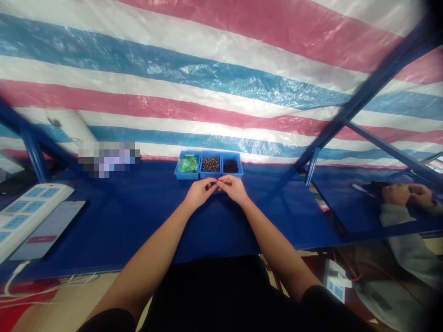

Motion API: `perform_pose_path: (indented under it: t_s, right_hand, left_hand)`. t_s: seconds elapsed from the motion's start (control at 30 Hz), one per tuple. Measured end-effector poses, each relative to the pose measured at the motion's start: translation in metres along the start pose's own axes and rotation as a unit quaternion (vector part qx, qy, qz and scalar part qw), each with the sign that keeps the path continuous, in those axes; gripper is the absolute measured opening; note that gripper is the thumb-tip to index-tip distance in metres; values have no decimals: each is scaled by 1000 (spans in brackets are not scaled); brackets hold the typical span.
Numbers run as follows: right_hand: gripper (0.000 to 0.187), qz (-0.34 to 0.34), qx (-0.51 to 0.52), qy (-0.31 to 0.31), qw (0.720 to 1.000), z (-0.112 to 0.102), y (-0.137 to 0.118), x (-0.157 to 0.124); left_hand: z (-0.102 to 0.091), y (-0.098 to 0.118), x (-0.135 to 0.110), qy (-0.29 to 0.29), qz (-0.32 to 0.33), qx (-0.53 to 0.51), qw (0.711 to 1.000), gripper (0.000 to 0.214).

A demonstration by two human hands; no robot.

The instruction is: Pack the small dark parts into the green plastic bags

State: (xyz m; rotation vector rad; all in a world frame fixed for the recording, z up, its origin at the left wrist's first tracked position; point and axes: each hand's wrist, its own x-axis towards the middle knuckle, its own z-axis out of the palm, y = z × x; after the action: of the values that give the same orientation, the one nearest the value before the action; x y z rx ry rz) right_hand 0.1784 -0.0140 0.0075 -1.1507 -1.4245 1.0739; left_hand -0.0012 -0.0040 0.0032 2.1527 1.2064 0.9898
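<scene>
My left hand (pixel 200 192) and my right hand (pixel 233 188) meet over the blue table (pixel 214 230), fingertips pinched together. Whatever they hold between them, if anything, is too small to make out. Just beyond the fingers stand three blue bins side by side. The left bin (pixel 188 175) has green pieces (pixel 188 163) in it, partly in clear plastic. Small metallic parts (pixel 211 164) fill the middle bin (pixel 210 174). Small black parts (pixel 230 166) lie in the right bin (pixel 241 171).
A white power strip (pixel 31 207) and a phone (pixel 51 230) with a cable lie at the left. Blue frame bars (pixel 346 110) rise on both sides. A striped tarp (pixel 207 92) hangs behind. Another person's hands (pixel 398 193) are at the far right.
</scene>
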Motion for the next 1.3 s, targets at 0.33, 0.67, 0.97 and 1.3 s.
perform_pose_path:
  t_s: [0.33, 0.67, 0.97, 1.3]
  right_hand:
    - [29, -53, -54, 20, 997, -3, 2, -1]
    - [26, -68, -88, 56, 992, -4, 1, -1]
    - [24, -75, -83, 50, 992, -3, 1, -2]
    - [25, -68, -87, 50, 993, -4, 0, -2]
  left_hand:
    - [-5, 5, -1, 11, -5, -2, 1000, 32]
    - [-2, 0, 1, 42, -21, 4, 999, 33]
    - [-3, 2, 1, 34, -25, 9, 999, 33]
    - [-2, 1, 1, 43, -20, -2, 999, 29]
